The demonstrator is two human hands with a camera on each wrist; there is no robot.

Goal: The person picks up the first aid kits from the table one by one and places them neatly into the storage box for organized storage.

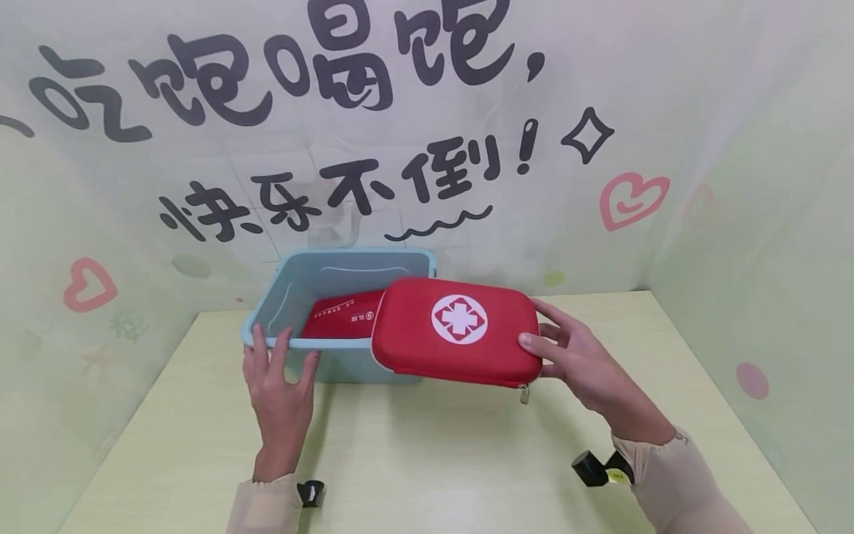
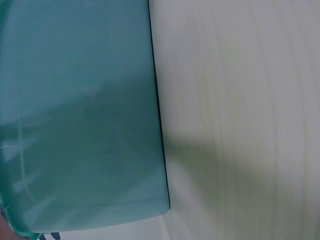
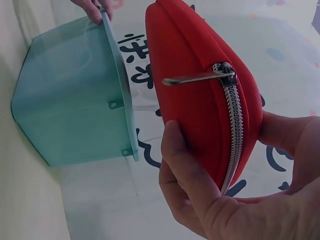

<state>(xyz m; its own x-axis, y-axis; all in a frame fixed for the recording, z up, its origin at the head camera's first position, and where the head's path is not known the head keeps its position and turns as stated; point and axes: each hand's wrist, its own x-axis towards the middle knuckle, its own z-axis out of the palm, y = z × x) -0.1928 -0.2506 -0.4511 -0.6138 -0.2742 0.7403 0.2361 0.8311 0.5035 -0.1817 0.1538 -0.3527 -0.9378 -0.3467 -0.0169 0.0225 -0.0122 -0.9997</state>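
Observation:
A red zippered first-aid case (image 1: 414, 334) with a white cross emblem is held up over the right front corner of a light-blue plastic bin (image 1: 353, 363). My right hand (image 1: 587, 360) grips its right end, thumb on the upper face and fingers beneath. In the right wrist view, the closed metal zip and its pull (image 3: 195, 78) face the camera. My left hand (image 1: 283, 393) holds the bin's front rim near the left corner, fingertips over the edge. Inside the bin lies a flat red item (image 1: 336, 315) with white lettering, its right part hidden behind the case.
The bin stands on a pale wooden table (image 1: 440, 460), close to the back wall (image 1: 534, 245), which bears large dark writing. Side walls (image 1: 767, 297) border the table at left and right. Small black devices (image 1: 590, 469) sit at both wrists.

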